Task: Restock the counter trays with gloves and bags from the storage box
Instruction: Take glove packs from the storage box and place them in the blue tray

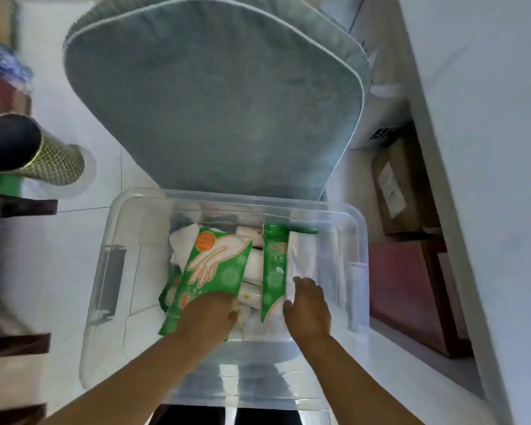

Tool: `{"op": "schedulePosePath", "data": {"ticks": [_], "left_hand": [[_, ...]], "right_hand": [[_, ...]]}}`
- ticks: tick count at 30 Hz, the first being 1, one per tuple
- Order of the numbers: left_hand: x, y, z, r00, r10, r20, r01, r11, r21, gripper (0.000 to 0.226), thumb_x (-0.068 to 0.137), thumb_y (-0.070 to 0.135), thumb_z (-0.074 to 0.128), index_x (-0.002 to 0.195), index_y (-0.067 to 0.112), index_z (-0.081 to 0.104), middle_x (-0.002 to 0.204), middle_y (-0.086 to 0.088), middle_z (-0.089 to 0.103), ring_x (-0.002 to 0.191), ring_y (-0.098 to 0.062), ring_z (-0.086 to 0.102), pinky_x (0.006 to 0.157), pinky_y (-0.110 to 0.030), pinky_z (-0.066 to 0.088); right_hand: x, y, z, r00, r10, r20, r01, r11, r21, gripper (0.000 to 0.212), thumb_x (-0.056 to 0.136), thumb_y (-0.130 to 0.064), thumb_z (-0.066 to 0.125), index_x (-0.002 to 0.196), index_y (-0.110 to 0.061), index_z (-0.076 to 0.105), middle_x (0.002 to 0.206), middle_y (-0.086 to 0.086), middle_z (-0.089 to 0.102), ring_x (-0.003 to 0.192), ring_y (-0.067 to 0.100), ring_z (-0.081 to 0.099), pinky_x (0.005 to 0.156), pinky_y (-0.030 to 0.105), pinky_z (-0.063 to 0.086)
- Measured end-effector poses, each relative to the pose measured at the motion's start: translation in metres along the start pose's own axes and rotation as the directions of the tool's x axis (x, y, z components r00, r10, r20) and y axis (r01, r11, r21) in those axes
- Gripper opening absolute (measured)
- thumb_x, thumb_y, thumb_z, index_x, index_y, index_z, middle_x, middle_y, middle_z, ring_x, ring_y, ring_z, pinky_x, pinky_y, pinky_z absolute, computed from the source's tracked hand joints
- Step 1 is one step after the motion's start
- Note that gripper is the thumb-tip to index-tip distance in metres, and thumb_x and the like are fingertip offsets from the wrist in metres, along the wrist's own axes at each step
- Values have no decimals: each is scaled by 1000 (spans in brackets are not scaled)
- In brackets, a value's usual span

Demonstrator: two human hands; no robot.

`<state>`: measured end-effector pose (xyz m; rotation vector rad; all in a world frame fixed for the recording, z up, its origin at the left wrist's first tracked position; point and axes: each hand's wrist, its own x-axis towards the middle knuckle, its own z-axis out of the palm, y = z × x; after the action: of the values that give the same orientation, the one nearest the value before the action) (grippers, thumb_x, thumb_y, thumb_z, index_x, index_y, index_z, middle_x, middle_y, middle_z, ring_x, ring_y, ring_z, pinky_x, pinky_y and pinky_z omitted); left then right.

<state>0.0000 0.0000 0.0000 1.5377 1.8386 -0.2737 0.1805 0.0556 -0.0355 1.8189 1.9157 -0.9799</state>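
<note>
Inside the clear rectangular plastic storage box (114, 271) on the pale floor, the left hand (207, 317) closes its fingers on a glossy green flat glove packet (215, 265); the right hand (308, 308) rests half-curled fingers against an upright green-and-white packet (275, 271), grip unclear

Left hand (207, 314) covers the near end of the glove packet (215, 265); its fingertips are hidden. Print on the packet beyond them is blurred. Items beneath are indistinct.
</note>
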Motion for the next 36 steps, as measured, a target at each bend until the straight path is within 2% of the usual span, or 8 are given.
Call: {"op": "schedulePosePath", "data": {"ticks": [6, 10, 15, 20, 24, 27, 31, 36], "left_hand": [[43, 9, 25, 998, -17, -61, 5, 980, -199, 18, 88, 25, 51, 97, 21, 65, 94, -1, 70, 88, -21, 63, 67, -27, 42], [64, 23, 36, 995, 7, -100, -34, 963, -267, 22, 89, 20, 48, 101, 18, 66, 100, -4, 70, 91, -23, 63, 77, -32, 49], [78, 40, 48, 979, -97, -181, 13, 909, -417, 30, 82, 11, 57, 112, 10, 56, 103, -13, 62, 93, -29, 59, 78, -39, 49], [102, 59, 55, 955, -284, -84, 139, 682, -718, 31, 71, 14, 73, 93, -3, 59, 91, -19, 63, 85, -32, 61, 73, -42, 51], [112, 73, 61, 933, -356, -45, 202, 624, -755, 42, 64, 34, 81, 91, 7, 64, 91, -14, 58, 82, -26, 58, 74, -37, 51], [109, 89, 65, 908, -411, -81, 195, 584, -788, 42, 63, 34, 81, 90, 15, 54, 86, -3, 56, 76, -22, 56, 65, -31, 45], [106, 101, 69, 904, -425, -39, 195, 493, -848, 38, 70, 22, 77, 89, 20, 45, 70, 12, 55, 67, -20, 58, 57, -26, 40], [104, 94, 52, 898, -440, -10, 224, 476, -850, 29, 72, 13, 74, 90, 11, 51, 79, -2, 61, 74, -26, 59, 64, -31, 45]], "right_hand": [[31, 3, 23, 991, 36, -129, -58, 984, -170, 58, 89, -39, 56, 135, -13, 31, 135, 6, 40, 119, 23, 41, 93, 31, 43], [36, 5, 30, 985, 44, -170, -66, 989, -129, 57, 82, -18, 59, 133, -13, 33, 128, 4, 45, 113, 21, 44, 85, 29, 46], [28, 6, 32, 975, 104, -198, -96, 994, 50, 64, 81, -8, 57, 137, -14, 29, 136, 4, 41, 121, 21, 42, 85, 32, 49], [15, 13, 34, 965, 168, -202, -85, 927, 366, 59, 85, -2, 49, 139, -19, 32, 143, -2, 37, 127, 16, 42, 91, 31, 45], [-2, 19, 27, 926, 178, -334, 25, 852, 523, 62, 78, 14, 38, 129, -20, 47, 129, -4, 52, 114, 8, 53, 94, 22, 46], [-11, 22, 20, 881, 185, -435, 117, 806, 580, 59, 80, 16, 37, 121, -23, 52, 114, -14, 56, 92, 0, 59, 78, 10, 48], [-18, 25, 12, 875, 237, -423, 132, 722, 679, 58, 83, 15, 38, 108, -35, 54, 101, -29, 57, 76, 10, 64, 72, 28, 56], [-25, 21, 3, 872, 272, -406, 158, 631, 760, 62, 82, 16, 38, 101, -40, 55, 98, -21, 60, 81, 12, 64, 73, 28, 56]]}}
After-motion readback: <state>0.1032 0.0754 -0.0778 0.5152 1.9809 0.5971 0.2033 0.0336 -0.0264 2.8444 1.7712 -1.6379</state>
